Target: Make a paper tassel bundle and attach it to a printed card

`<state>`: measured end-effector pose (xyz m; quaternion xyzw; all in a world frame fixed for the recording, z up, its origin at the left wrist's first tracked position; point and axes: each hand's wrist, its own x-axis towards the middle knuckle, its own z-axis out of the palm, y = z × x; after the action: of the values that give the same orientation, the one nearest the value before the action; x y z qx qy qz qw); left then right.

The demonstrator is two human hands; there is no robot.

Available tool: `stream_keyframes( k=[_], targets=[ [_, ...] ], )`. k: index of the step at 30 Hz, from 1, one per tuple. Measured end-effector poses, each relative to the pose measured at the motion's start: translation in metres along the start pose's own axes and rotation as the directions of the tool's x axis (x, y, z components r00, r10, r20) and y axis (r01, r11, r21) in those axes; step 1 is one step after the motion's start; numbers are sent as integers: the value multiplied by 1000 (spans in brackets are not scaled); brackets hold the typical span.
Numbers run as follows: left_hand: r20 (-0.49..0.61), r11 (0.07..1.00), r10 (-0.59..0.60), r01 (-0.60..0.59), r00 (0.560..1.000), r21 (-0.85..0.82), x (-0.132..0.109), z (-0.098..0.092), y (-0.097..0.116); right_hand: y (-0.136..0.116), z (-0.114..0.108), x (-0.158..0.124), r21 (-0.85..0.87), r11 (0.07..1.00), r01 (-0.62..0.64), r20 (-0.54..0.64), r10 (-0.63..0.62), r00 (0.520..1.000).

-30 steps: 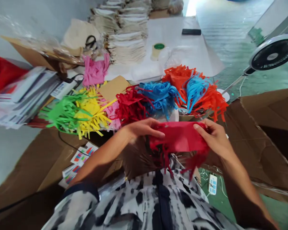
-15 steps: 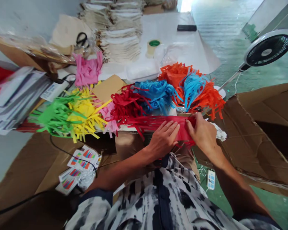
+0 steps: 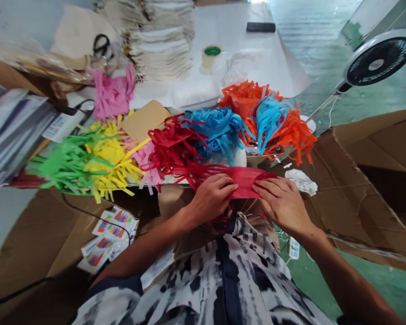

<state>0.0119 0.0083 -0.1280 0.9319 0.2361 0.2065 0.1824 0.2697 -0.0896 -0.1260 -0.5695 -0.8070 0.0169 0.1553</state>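
A strip of red tissue paper (image 3: 245, 180) with fringed ends stretches between my hands at the table's near edge. My left hand (image 3: 214, 194) has its fingers curled over the left part of it, closed on the paper. My right hand (image 3: 284, 201) grips the right part, fingers laid over the top and the thumb low on the near side. Just beyond are a dark red tassel bunch (image 3: 176, 144) and a blue tassel bunch (image 3: 219, 131). The red fringe on the left runs up against the dark red bunch.
Green (image 3: 67, 158), yellow (image 3: 110, 153), pink (image 3: 113, 92) and orange tassels (image 3: 291, 133) lie along the table. Behind stand a tape roll (image 3: 210, 56), scissors (image 3: 101, 44) and stacked off-white bundles (image 3: 165, 54). A fan (image 3: 377, 61) and an open cardboard box (image 3: 348, 180) are at right.
My left hand has gone from lying flat on the red paper to curling round it, slightly left. My right hand has turned and flattened along the strip. The view has shifted slightly.
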Motion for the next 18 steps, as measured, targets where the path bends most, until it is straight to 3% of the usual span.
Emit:
stream_keyframes(
  k=[3,6,9,13,18],
  targets=[
    [28,992,-47,50,999,-113,-1,-13,-6,1,-6,3,110,992,-66,20,65,998],
    [5,963,-187,184,982,-197,4,-19,-7,1,-8,10,280,942,-186,22,187,982],
    [-25,940,-312,304,950,-153,12,-17,-5,-1,-8,21,356,876,-326,50,331,942],
    [-49,908,-415,417,909,34,22,-7,-1,-7,-4,32,183,862,-472,58,470,881],
    [-55,888,-402,403,914,222,28,-1,0,-10,3,37,-51,900,-434,12,435,900]
  ],
)
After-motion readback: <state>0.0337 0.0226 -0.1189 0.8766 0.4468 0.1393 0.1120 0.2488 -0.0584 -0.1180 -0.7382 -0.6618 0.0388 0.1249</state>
